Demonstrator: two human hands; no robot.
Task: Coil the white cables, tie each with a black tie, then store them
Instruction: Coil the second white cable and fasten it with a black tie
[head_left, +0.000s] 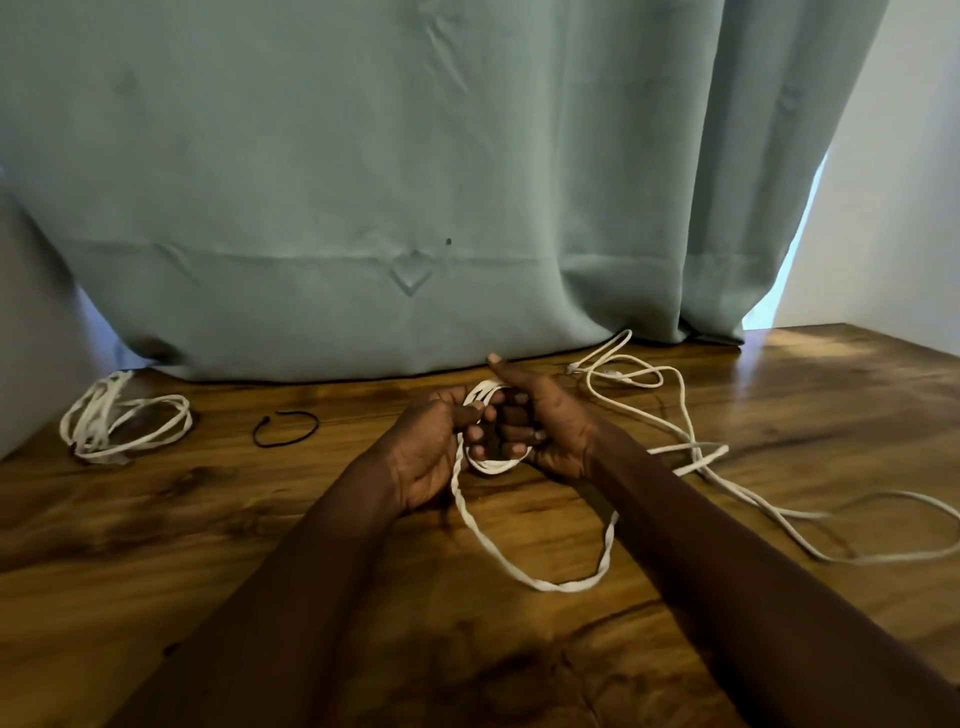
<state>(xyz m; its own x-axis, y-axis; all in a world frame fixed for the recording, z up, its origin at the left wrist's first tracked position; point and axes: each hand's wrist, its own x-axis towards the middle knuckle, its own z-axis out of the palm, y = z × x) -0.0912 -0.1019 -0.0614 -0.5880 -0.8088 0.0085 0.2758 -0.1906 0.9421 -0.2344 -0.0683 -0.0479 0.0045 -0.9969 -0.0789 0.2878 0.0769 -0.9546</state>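
Observation:
A small coil of white cable (493, 464) is wound around the fingers of my right hand (540, 426), whose thumb points up. My left hand (434, 441) pinches the same coil at its left side. From the coil a loose loop of the cable (550, 584) hangs toward me, and more of it trails in slack loops (691, 441) across the table to the right. A second white cable (111, 421) lies loosely coiled at the far left. A black tie (284, 427) lies bent open on the wood between that coil and my hands.
The wooden table (467, 649) runs to a teal curtain (415, 182) hanging at its back edge. A white wall (893, 182) stands at the right, with a bright gap beside the curtain.

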